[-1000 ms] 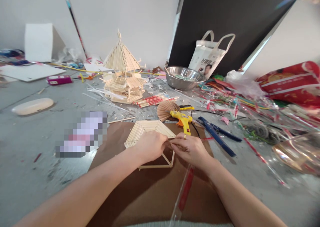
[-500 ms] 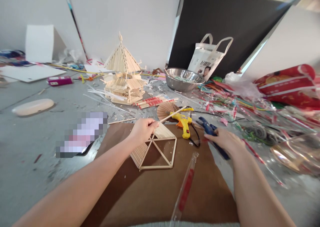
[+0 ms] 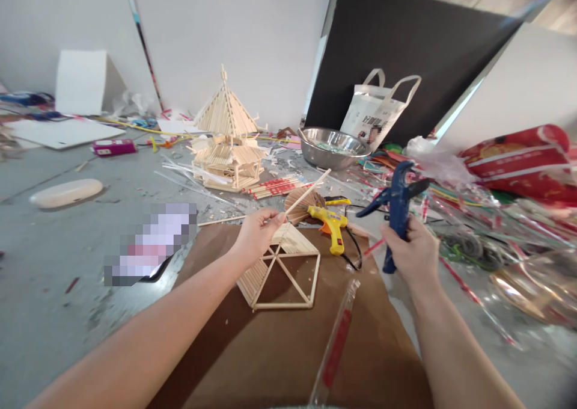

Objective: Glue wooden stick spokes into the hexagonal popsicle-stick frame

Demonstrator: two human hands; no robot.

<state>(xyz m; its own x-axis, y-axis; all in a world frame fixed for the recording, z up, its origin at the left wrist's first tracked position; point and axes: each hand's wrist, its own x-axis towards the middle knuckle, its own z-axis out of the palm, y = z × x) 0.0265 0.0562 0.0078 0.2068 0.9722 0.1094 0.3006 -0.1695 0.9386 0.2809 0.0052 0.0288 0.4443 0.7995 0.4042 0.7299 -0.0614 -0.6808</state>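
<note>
Left hand [image 3: 258,236]: grip closed on thin stick [image 3: 308,196]; hexagonal frame [image 3: 283,305] partly hidden. Right hand [image 3: 415,251]: grip wrapped round blue cutter [image 3: 398,213], fingers partly hidden.

Low passage is open over the near part of the brown sheet [image 3: 252,361], left and right of the clear sleeve [image 3: 336,340], while the yellow glue gun [image 3: 334,228], its looped black cord [image 3: 359,249] and the slanting raised stick [image 3: 311,190] obstruct reach toward the far metal bowl [image 3: 333,153].
</note>
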